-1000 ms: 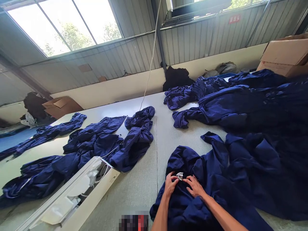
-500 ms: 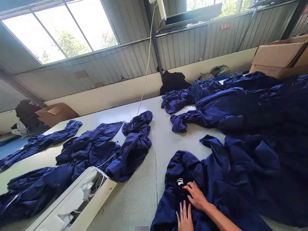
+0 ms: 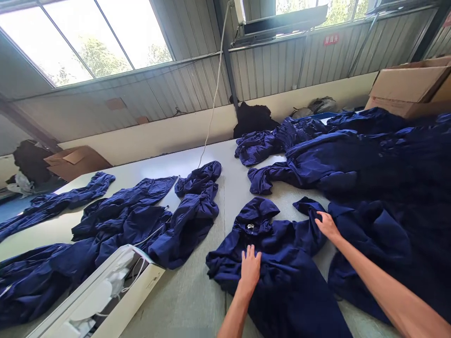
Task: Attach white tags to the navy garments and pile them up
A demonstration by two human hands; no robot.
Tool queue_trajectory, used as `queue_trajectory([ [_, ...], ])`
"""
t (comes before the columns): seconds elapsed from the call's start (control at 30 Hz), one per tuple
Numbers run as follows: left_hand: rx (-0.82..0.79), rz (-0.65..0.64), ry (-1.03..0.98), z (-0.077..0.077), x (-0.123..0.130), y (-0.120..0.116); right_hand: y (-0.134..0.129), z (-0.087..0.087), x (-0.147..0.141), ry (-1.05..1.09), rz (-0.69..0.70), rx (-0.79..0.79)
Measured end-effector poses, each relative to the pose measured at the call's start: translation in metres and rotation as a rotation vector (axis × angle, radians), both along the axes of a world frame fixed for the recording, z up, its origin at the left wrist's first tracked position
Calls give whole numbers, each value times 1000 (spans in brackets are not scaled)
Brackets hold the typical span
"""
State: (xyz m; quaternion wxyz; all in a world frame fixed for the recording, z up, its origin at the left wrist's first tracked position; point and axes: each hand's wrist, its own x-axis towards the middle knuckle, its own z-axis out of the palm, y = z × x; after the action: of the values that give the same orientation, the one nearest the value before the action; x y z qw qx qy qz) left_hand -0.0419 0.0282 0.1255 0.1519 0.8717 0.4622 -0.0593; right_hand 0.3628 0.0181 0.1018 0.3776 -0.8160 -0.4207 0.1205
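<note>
A navy hooded jacket (image 3: 282, 263) lies spread on the table in front of me, its hood toward the far side and a small white label (image 3: 250, 226) at the neck. My left hand (image 3: 251, 265) rests on the jacket's chest just below the collar, fingers stretched out. To the right, my right hand (image 3: 327, 226) is closed on the jacket's sleeve, near another navy garment (image 3: 369, 234). The fingertips of this hand are partly hidden by cloth.
Navy garments lie in a heap (image 3: 324, 159) at the right and in rows (image 3: 123, 211) at the left. A long white box (image 3: 141, 291) with cords and white pieces stands at lower left. A cord (image 3: 214, 94) hangs over the table (image 3: 183, 291). Cardboard boxes (image 3: 405, 87) stand behind.
The jacket has been spread flatter and shifted away from me. My right hand has moved right and outward to the sleeve. My left hand has moved up and left toward the collar.
</note>
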Motion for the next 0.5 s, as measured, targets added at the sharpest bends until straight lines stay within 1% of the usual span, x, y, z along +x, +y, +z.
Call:
queue_trajectory([
  [0.03,-61,-19,-42,1,7,-1,1,-4,7,28,-30,-24],
  [0.1,-179,-37,-124,-1,16,-7,4,-14,15,83,-108,-72],
  [0.2,-227,13,-232,-13,13,-22,12,-28,15,167,-251,-138],
  [0.27,-239,31,-286,-22,1,-32,15,-35,13,230,-314,-164],
  [0.37,-217,43,-306,-31,-22,-49,16,-41,14,326,-347,-154],
  [0.43,-172,53,-307,-35,-38,-63,18,-42,16,372,-363,-88],
  [0.5,-155,49,-321,-39,-55,-79,22,-36,17,393,-375,45],
])
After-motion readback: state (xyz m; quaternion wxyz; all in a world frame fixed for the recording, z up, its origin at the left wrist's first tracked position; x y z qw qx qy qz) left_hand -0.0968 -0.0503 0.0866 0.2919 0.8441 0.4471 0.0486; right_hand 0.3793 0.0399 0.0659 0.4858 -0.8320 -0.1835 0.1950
